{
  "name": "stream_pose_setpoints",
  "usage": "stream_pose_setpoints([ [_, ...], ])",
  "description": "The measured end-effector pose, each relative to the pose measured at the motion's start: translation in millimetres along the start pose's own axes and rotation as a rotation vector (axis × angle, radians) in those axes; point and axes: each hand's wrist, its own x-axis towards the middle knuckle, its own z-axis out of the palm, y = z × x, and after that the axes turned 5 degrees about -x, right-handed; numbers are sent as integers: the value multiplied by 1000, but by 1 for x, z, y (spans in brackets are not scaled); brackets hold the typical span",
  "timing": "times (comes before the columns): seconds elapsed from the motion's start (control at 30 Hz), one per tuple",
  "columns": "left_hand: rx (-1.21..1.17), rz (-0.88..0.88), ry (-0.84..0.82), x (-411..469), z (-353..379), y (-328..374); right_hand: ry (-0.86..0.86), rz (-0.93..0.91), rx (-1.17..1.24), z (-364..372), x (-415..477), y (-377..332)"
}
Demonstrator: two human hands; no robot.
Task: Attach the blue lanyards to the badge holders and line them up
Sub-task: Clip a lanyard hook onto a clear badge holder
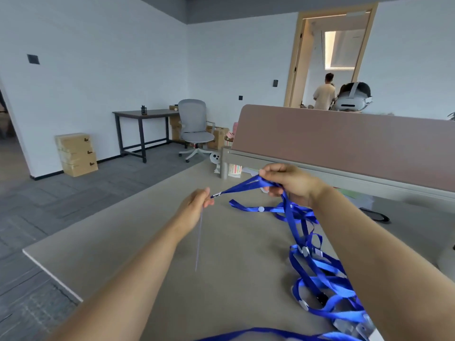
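Observation:
My left hand [197, 204] pinches a clear badge holder [199, 242], seen edge-on as a thin pale line hanging down toward the desk. My right hand [288, 180] grips a blue lanyard [242, 188] near its metal clip [216, 194], which meets the left fingertips. The strap trails from the right hand down into a tangled pile of blue lanyards [325, 279] on the grey desk [234, 279] at the right. Clear badge holders [357, 326] lie under the pile near the bottom right. Another blue strap [246, 332] runs along the bottom edge.
A pink desk divider [344, 143] stands behind my hands. A striped paper cup [235, 170] and a small white fan [215, 159] sit at the desk's far end. The desk's left edge [49, 274] drops to the carpet. Two people stand in the far doorway.

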Motion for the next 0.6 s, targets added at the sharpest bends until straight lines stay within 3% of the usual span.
stream_pose_setpoints([
  [0.13, 2, 0, -45, 12, 11, 12, -107, -38, 331, -11, -1, -15],
  [0.33, -382, -19, -10, 22, 28, 46, -322, -218, 656, -27, 10, -28],
  [0.43, -451, -22, -29, 28, 36, 53, -279, -244, 595, -32, 12, -39],
  [0.6, -542, -107, 13, 30, 39, 46, -157, -119, 264, -28, 13, -34],
])
